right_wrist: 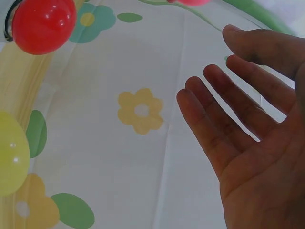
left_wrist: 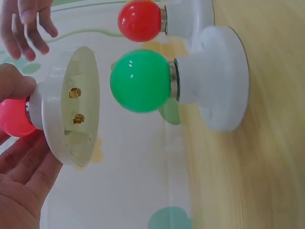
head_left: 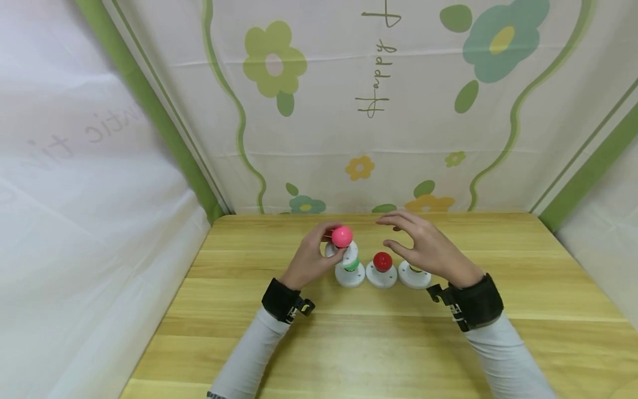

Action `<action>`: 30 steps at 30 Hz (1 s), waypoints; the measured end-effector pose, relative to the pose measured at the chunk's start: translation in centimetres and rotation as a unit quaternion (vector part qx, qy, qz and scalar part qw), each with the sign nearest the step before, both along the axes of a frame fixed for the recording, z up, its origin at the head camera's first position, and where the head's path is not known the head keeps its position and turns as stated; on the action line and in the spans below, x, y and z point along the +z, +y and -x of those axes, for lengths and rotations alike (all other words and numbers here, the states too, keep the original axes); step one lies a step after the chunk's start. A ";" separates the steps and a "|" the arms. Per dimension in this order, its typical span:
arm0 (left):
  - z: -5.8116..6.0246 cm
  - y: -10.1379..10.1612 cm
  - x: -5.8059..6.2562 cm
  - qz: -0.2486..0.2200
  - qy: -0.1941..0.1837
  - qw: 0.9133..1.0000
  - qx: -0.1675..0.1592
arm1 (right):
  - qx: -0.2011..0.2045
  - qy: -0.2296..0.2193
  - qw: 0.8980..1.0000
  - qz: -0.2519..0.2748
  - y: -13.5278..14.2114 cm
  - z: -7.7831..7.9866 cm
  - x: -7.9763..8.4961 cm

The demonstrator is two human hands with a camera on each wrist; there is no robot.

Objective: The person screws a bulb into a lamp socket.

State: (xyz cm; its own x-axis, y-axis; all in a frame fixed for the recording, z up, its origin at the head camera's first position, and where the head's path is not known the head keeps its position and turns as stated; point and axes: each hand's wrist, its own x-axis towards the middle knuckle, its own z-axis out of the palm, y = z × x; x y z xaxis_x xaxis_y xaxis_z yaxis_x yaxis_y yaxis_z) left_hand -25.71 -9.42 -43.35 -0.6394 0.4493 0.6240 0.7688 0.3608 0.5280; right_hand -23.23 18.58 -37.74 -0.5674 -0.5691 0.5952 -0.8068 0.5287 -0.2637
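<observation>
My left hand [head_left: 310,256] holds a pink light bulb [head_left: 342,236] screwed into a round white lamp holder [left_wrist: 53,114], lifted off the table. In the left wrist view the holder's hollow underside faces the green bulb [left_wrist: 140,81], showing two brass terminals. That green bulb stands in its own white holder [head_left: 350,277], below the raised one. Beside it is a red bulb [head_left: 382,261] in a white holder [head_left: 381,279]. My right hand [head_left: 431,246] is empty, fingers spread and slightly bent, over the third holder [head_left: 415,280], whose yellow bulb [right_wrist: 12,155] shows in the right wrist view.
The three standing holders form a row on a light wooden table [head_left: 359,349]. Behind the table hangs a white curtain [head_left: 319,127] printed with flowers. A white side panel [head_left: 89,233] rises along the left edge, another [head_left: 608,227] at the right.
</observation>
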 end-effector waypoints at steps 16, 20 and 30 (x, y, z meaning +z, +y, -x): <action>0.0 -2.4 -0.9 0.011 -0.015 0.999 0.027 | -0.035 -0.004 0.999 -0.021 2.2 -0.4 -1.1; 0.0 -3.0 -1.2 0.015 -0.023 0.999 0.035 | -0.047 -0.008 0.998 -0.028 2.9 -0.5 -1.4; 0.1 -4.3 -2.4 0.028 -0.072 0.996 0.050 | -0.066 -0.018 0.997 -0.043 4.0 -0.3 -2.3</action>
State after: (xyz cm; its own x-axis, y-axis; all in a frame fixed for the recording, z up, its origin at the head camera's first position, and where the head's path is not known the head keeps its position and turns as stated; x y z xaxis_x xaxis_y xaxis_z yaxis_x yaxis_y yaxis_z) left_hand -25.83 -13.68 -45.72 -0.7637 0.4104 0.4984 0.6454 0.4648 0.6062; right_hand -22.98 22.61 -40.02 -0.6608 -0.5353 0.5261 -0.7193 0.6519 -0.2402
